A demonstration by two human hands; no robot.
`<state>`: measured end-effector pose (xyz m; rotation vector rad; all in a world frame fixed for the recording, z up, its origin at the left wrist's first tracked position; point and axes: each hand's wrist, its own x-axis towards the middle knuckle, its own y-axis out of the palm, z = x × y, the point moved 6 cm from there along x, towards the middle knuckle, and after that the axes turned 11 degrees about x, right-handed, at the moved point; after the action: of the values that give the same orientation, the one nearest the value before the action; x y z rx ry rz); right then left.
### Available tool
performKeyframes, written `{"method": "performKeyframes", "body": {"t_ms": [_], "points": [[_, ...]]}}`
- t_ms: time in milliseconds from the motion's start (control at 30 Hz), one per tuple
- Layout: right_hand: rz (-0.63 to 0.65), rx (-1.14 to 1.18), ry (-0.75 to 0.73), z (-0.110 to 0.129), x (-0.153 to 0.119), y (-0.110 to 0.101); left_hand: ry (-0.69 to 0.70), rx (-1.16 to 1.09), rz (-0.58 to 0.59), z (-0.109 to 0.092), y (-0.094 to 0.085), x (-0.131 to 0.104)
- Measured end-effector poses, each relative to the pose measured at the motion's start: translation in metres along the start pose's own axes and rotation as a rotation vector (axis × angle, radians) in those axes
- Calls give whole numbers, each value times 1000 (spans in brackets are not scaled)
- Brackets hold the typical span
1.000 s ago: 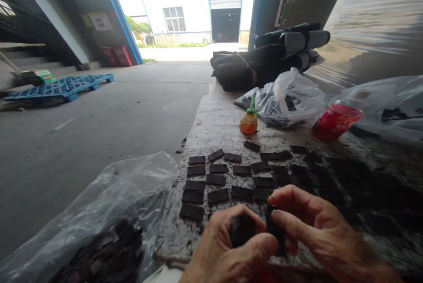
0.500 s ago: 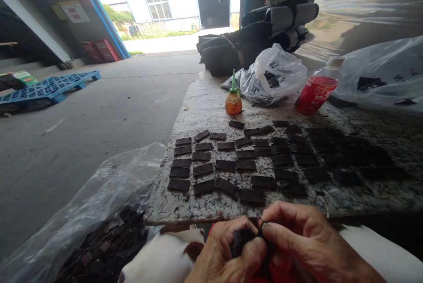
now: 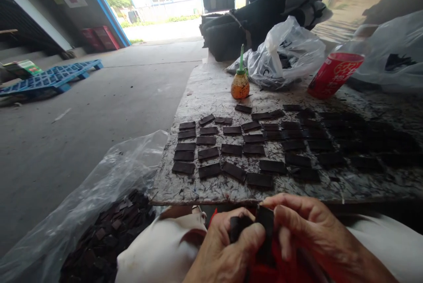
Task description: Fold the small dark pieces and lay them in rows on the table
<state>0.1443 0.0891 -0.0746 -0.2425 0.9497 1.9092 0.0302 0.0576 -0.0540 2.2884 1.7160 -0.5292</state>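
Note:
Close to my lap, just below the table's front edge, both hands are closed around small black material. My left hand [image 3: 228,245] grips a folded black piece [image 3: 238,226] between thumb and curled fingers. My right hand [image 3: 312,226] pinches the upper edge of a flat black strip [image 3: 265,226] that stands between the two hands; its lower end fades into shadow. Whether the two black parts are one piece, I cannot tell. Ahead on the table [image 3: 198,87], many flat black rectangular pieces [image 3: 209,170] lie in rough rows.
An orange oil bottle [image 3: 240,86] with a green spout stands behind the rows. Beside it are a white plastic bag [image 3: 280,60] and a leaning red-labelled bottle [image 3: 333,74]. Black rolls [image 3: 244,32] lie behind. Down left, a clear bag [image 3: 109,164] holds dark pieces [image 3: 109,230].
The view has tipped downward, so the table sits higher in it. The black strip between my hands now shows more fully, upright, with my right fingers shifted along it.

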Motion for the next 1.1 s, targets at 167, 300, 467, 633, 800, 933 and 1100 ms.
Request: {"method": "performKeyframes", "body": {"t_ms": [167,300,467,633,800,933,1100], "points": [[43,251,38,-9,-2,7,-20,-121,-20,5,2,-2],[40,99,43,-8,-4,4,22,-20,-42,-1,1,-2],[98,22,38,-6,-9,4,-40,38,-137,3,-7,-7],[88,-86,8,-9,-14,5,-87,-92,-45,10,-3,-7],[-43,-51,-12,-7,-14,1,-138,-176,31,10,-1,-5],[-54,-37,-2,-8,-12,2,-141,-209,13,8,-1,-6],[-200,-360,-287,1,-13,-1,-131,-316,-9,14,-2,-4]]}}
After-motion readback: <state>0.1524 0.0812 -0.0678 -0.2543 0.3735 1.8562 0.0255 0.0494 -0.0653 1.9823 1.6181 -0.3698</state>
